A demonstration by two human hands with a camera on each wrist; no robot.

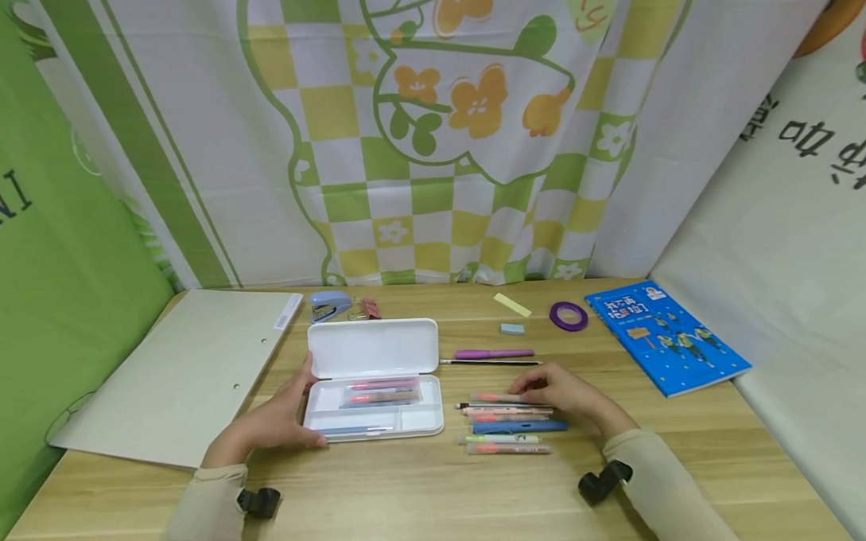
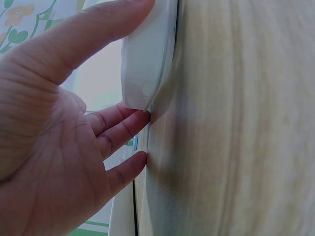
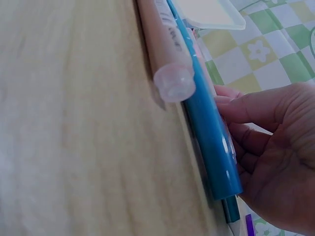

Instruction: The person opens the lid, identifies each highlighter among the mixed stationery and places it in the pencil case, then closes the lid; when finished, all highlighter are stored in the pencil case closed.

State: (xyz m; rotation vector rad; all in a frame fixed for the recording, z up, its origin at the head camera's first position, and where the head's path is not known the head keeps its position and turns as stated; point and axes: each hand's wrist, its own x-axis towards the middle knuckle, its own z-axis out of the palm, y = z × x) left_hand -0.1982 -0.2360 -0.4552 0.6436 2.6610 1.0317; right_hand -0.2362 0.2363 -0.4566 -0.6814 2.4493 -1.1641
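Note:
A white pencil case [image 1: 374, 327] lies with its lid up on the table, with several pens [image 1: 383, 397] in its compartments. My left hand [image 1: 284, 415] holds the case by its left end, thumb at the front corner and fingers toward the hinge; the left wrist view shows fingertips touching its corner. Right of the case is a row of pens, among them a blue pen [image 1: 520, 427], a green-and-white one [image 1: 502, 438] and a clear-capped pen [image 3: 170, 54] nearest the front. My right hand [image 1: 562, 389] pinches the right end of the farthest pen [image 1: 496, 397] in that row.
Behind the row lie a purple pen [image 1: 495, 353] and a black pencil [image 1: 493, 362]. Farther back are an eraser [image 1: 511, 329], a yellow strip [image 1: 512, 304], purple tape [image 1: 568, 316], a stapler [image 1: 330, 305] and a red clip [image 1: 371, 308]. A blue book [image 1: 668, 338] and white folder [image 1: 186, 375] flank these.

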